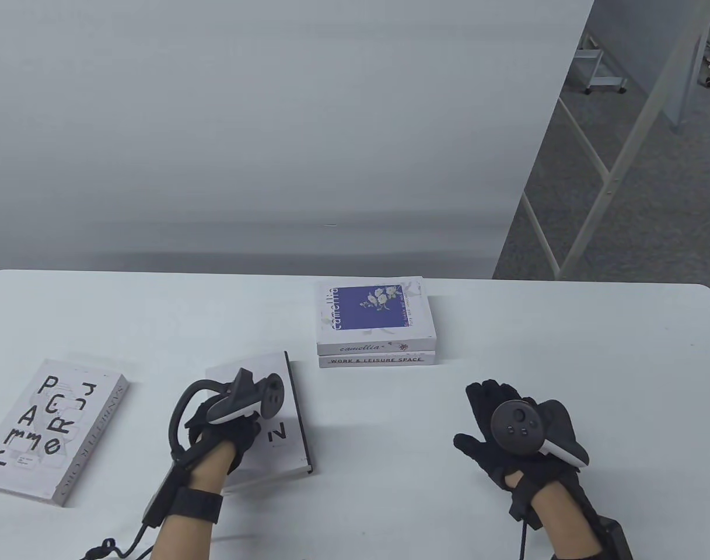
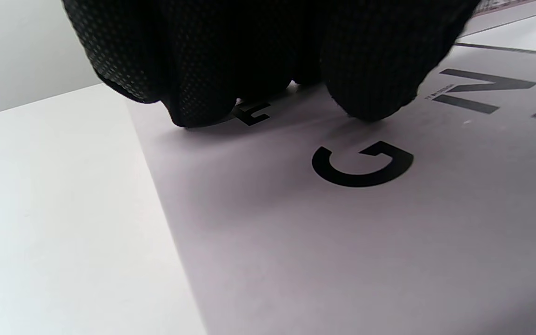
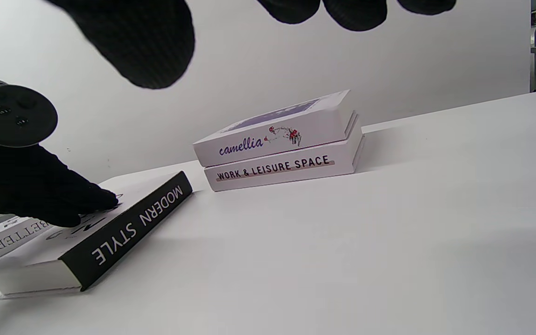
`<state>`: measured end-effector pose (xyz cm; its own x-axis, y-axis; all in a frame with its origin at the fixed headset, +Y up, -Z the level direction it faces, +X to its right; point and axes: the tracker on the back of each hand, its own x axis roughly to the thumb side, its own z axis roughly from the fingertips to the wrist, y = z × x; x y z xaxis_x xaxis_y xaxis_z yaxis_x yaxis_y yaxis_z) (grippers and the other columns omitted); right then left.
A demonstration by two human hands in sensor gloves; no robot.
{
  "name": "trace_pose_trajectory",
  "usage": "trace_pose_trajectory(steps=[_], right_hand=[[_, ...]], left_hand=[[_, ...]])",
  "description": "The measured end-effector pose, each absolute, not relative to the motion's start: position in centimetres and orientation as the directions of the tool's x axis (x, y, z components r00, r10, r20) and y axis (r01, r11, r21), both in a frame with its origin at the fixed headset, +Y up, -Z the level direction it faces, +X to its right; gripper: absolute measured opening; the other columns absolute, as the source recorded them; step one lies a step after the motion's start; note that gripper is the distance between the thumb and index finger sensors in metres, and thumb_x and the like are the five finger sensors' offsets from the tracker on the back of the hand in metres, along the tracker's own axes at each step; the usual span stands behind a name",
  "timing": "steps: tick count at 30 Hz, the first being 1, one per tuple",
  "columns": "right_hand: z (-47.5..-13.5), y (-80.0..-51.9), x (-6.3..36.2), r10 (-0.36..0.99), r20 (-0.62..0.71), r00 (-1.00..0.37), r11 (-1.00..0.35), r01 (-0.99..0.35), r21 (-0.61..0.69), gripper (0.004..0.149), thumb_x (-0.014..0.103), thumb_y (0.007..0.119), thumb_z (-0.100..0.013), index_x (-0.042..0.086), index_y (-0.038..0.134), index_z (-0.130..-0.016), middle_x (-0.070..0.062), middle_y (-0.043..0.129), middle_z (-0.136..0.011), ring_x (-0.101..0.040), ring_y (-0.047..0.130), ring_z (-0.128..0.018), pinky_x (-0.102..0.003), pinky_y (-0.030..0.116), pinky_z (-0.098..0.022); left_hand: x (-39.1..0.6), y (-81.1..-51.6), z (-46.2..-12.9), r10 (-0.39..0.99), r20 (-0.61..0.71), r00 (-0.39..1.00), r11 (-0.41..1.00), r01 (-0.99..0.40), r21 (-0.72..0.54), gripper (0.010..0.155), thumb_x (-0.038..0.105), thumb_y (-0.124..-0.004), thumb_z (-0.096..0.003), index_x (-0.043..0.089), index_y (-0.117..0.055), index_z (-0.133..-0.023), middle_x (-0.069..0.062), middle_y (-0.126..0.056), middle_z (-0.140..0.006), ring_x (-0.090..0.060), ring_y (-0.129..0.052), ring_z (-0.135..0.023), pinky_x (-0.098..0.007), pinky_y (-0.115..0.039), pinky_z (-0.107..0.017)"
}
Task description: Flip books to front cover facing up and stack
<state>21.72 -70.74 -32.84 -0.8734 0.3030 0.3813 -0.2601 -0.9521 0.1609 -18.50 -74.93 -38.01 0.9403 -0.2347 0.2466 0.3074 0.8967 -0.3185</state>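
A grey book with a black "MODERN STYLE" spine [image 1: 284, 434] lies flat on the white table [image 1: 390, 466], left of centre. My left hand [image 1: 241, 437] rests on its cover, and its fingertips [image 2: 203, 97] press beside the printed letters; it grips nothing. A stack of two books stands at the centre back: the camellia book [image 1: 373, 312] on the "WORK & LEISURE SPACE" book [image 1: 377, 360], also in the right wrist view [image 3: 277, 165]. A pale lettered book [image 1: 48, 429] lies far left. My right hand [image 1: 497, 417] is spread, palm down and empty, right of the grey book [image 3: 128, 228].
A grey wall panel [image 1: 273, 146] stands right behind the table's far edge. Past it on the right are the floor and white frame legs [image 1: 605, 175]. Glove cables [image 1: 139, 525] trail off the near edge by my left wrist.
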Motion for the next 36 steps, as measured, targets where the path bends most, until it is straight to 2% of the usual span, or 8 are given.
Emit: trace_pose_trajectory(steps=[10, 18, 24, 30, 31, 36], right_hand=[[-32.9, -71.6, 20.8, 0.302, 0.377, -0.876, -0.950, -0.247, 0.189, 0.082, 0.050, 0.073, -0.049, 0.001, 0.037, -0.105, -0.042, 0.037, -0.103, -0.070, 0.039, -0.087, -0.083, 0.036, -0.053], [-33.1, -73.1, 19.7, 0.285, 0.374, -0.882, -0.951, -0.211, 0.227, 0.082, 0.050, 0.073, -0.049, 0.001, 0.037, -0.105, -0.042, 0.037, -0.103, -0.070, 0.040, -0.087, -0.082, 0.037, -0.053], [-33.3, -74.6, 18.6, 0.280, 0.394, -0.876, -0.948, -0.186, 0.260, 0.082, 0.050, 0.073, -0.049, 0.000, 0.038, -0.104, -0.042, 0.037, -0.102, -0.067, 0.042, -0.087, -0.077, 0.040, -0.056], [-33.5, -77.2, 17.6, 0.330, 0.399, -0.856, -0.929, -0.219, 0.299, 0.081, 0.051, 0.071, -0.049, 0.000, 0.040, -0.103, -0.042, 0.042, -0.100, -0.065, 0.050, -0.085, -0.074, 0.051, -0.055], [-33.7, -78.0, 17.3, 0.333, 0.391, -0.858, -0.918, -0.200, 0.343, 0.080, 0.052, 0.070, -0.050, 0.001, 0.039, -0.103, -0.040, 0.042, -0.101, -0.063, 0.052, -0.086, -0.072, 0.051, -0.056], [-33.8, -78.1, 16.5, 0.297, 0.391, -0.871, -0.928, -0.166, 0.334, 0.076, 0.052, 0.067, -0.052, 0.003, 0.038, -0.103, -0.035, 0.048, -0.101, -0.055, 0.062, -0.087, -0.063, 0.062, -0.060]], left_hand=[[-12.6, -74.8, -34.6, -0.227, 0.437, 0.870, 0.905, 0.354, -0.236, 0.056, 0.047, -0.085, -0.0396, 0.029, -0.073, -0.091, -0.005, -0.082, -0.089, -0.028, -0.098, -0.072, -0.041, -0.085, -0.053], [-7.2, -75.1, -33.7, -0.215, 0.518, 0.828, 0.923, 0.345, -0.168, 0.057, 0.047, -0.083, -0.0409, 0.028, -0.072, -0.093, -0.006, -0.081, -0.090, -0.028, -0.097, -0.070, -0.039, -0.085, -0.051], [-4.0, -75.2, -33.1, -0.193, 0.556, 0.808, 0.938, 0.318, -0.136, 0.057, 0.048, -0.083, -0.0414, 0.028, -0.072, -0.093, -0.005, -0.081, -0.091, -0.027, -0.097, -0.071, -0.039, -0.085, -0.051], [-3.0, -75.2, -32.3, -0.192, 0.544, 0.817, 0.946, 0.301, -0.117, 0.057, 0.048, -0.082, -0.0421, 0.027, -0.071, -0.094, -0.005, -0.080, -0.091, -0.027, -0.096, -0.071, -0.039, -0.085, -0.051], [-3.2, -75.1, -32.2, -0.185, 0.536, 0.824, 0.948, 0.293, -0.123, 0.057, 0.048, -0.082, -0.0421, 0.026, -0.071, -0.094, -0.005, -0.080, -0.092, -0.028, -0.096, -0.072, -0.039, -0.085, -0.052], [-6.0, -74.7, -31.6, -0.086, 0.444, 0.892, 0.985, 0.144, -0.100, 0.063, 0.051, -0.082, -0.0417, 0.021, -0.069, -0.096, -0.008, -0.079, -0.093, -0.029, -0.096, -0.075, -0.041, -0.084, -0.054]])
